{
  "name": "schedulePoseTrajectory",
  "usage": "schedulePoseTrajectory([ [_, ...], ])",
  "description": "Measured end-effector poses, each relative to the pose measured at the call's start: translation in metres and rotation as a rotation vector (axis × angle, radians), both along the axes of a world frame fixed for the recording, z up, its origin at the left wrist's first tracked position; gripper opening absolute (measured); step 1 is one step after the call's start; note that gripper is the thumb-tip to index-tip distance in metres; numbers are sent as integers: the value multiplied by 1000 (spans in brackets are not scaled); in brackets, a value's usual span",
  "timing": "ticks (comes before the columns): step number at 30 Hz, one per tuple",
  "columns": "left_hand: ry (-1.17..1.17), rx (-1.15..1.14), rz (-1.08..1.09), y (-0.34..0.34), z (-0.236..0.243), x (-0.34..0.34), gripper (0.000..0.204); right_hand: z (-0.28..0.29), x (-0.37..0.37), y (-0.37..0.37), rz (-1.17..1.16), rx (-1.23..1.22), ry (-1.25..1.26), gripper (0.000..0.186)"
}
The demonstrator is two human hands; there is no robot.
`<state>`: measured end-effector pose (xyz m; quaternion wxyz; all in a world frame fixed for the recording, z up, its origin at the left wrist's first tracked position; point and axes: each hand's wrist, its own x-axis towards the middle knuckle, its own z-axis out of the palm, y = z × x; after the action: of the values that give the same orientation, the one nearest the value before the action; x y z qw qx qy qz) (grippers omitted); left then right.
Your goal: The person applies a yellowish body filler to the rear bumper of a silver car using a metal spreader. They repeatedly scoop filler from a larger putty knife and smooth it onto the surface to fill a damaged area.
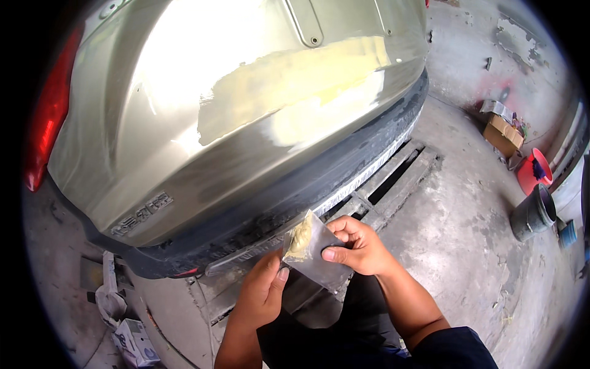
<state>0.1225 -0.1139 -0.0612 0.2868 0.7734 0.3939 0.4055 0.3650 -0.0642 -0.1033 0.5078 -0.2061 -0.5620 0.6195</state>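
Note:
My right hand [362, 252] grips a flat grey metal plate [316, 270] by its right side, thumb on top. A lump of pale yellow paste [300, 235] sits along the plate's upper left part. My left hand [263, 289] is closed at the plate's left edge, thumb upright against it; whether it holds anything more is hidden. Beyond both hands is a pale gold car tailgate [166, 154] with a broad, ragged patch of pale yellow filler [295, 80]. The dark rear bumper [157, 258] lies just past the plate.
A red tail light [46, 117] is at far left. Slatted grey wood [402, 187] lies below the bumper. Along the stained wall at right are a cardboard box [501, 135], a red bucket [528, 175], a dark bucket [528, 218] and a blue container [568, 230]. A white box [135, 341] lies lower left.

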Motion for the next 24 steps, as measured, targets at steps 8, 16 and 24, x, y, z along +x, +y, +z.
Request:
schedulePoseTrajectory([
  [8,-464,-483,-23,6,-56,-34,44,42,35,7,-65,516,-273,47],
  [16,-665,-507,-164,5,-57,-32,41,54,17,7,124,657,-536,68],
  [24,-775,-574,-156,-9,-65,-25,39,28,31,15,-10,788,-902,65],
])
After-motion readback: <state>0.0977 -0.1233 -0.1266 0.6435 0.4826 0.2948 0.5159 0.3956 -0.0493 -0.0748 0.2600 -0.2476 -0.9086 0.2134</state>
